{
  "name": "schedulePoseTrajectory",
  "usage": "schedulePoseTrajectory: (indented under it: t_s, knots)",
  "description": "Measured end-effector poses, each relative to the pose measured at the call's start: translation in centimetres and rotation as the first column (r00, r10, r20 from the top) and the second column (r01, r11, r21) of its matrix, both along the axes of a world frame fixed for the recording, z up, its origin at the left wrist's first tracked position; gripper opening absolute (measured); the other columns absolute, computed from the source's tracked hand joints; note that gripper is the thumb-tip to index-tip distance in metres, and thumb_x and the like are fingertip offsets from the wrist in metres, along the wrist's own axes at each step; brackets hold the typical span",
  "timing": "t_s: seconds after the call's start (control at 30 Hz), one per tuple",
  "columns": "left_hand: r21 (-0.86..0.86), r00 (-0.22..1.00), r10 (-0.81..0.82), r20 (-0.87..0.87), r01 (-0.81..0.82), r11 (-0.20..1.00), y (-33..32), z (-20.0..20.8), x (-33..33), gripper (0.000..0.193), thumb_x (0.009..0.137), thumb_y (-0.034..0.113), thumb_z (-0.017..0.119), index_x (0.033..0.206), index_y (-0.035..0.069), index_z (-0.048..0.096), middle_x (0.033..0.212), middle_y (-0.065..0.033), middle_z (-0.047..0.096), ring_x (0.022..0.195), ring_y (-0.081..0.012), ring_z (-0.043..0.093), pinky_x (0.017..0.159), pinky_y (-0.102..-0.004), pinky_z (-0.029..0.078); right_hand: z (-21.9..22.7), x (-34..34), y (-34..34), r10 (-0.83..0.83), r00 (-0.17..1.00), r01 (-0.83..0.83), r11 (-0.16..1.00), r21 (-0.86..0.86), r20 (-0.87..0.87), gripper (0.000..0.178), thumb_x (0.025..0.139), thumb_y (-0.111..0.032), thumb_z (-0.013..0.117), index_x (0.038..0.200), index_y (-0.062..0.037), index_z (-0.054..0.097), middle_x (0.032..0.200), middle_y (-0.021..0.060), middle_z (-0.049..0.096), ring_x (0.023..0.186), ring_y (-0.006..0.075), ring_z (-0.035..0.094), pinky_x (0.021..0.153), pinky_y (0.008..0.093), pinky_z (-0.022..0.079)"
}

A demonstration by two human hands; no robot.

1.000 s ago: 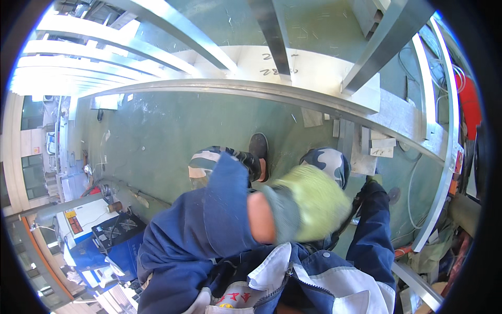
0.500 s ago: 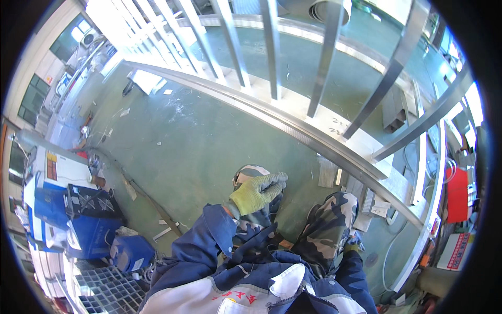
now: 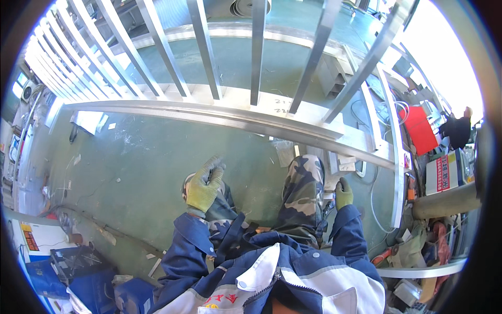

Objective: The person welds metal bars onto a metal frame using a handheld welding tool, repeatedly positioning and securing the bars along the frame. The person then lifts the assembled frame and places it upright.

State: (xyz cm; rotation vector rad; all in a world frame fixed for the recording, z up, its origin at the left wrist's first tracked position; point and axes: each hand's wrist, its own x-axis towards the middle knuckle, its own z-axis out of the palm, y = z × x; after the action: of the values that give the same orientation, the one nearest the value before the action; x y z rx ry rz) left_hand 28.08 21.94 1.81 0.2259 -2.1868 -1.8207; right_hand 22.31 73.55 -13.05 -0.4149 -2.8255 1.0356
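Observation:
My left hand (image 3: 205,186), in a yellow-green work glove with grey fingertips, is over my left knee. It is open, its fingers stretched out, and nothing is in it. My right hand (image 3: 343,193), gloved alike, is beside my right knee, near metal pieces on the floor. Most of its fingers are hidden, so I cannot make out a grip. Ahead of both hands runs a long silver metal rail (image 3: 230,123). Upright square metal bars (image 3: 207,57) rise from the pale strip behind it.
Box-section metal tubes (image 3: 331,78) lie beyond the bars. A white cable (image 3: 372,204) curves over the floor at right, near a red panel (image 3: 421,130). Blue machine housings (image 3: 93,280) stand at lower left. At far right is a person in dark clothes (image 3: 456,131).
The view has turned to the right. My right hand has come forward beside the right knee and shows more clearly. My left hand stays near the left knee, its fingers now pointing more forward.

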Motion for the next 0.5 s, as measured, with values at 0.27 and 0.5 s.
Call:
schedulePoseTrajectory:
  t_s: [0.27, 0.5]
  knots:
    - [-0.494, 0.988, -0.104, -0.116, 0.034, 0.869, 0.4, -2.9, -0.7, 0.030, 0.093, 0.015, 0.074, 0.122, 0.008, 0.072, 0.110, -0.0133, 0.076, 0.094, -0.0302, 0.074, 0.080, -0.0358, 0.059, 15.1, -0.5, -17.1, 0.467, 0.831, -0.487, 0.874, 0.011, -0.302, 0.037, 0.100, -0.002, 0.056, 0.137, 0.0029, 0.061, 0.112, 0.0217, 0.074, 0.094, 0.0269, 0.073, 0.083, 0.0357, 0.057]
    - [-0.344, 0.998, -0.066, -0.023, 0.054, 0.937, 1.2, -2.1, -2.3, 0.038, 0.091, 0.012, 0.075, 0.128, 0.008, 0.070, 0.111, -0.0124, 0.075, 0.090, -0.0331, 0.073, 0.076, -0.0370, 0.060, 13.1, -5.3, -23.0, 0.709, 0.705, -0.697, 0.698, 0.166, -0.022, 0.033, 0.097, -0.005, 0.059, 0.128, 0.0026, 0.066, 0.099, 0.0224, 0.075, 0.089, 0.0359, 0.075, 0.078, 0.0424, 0.059]
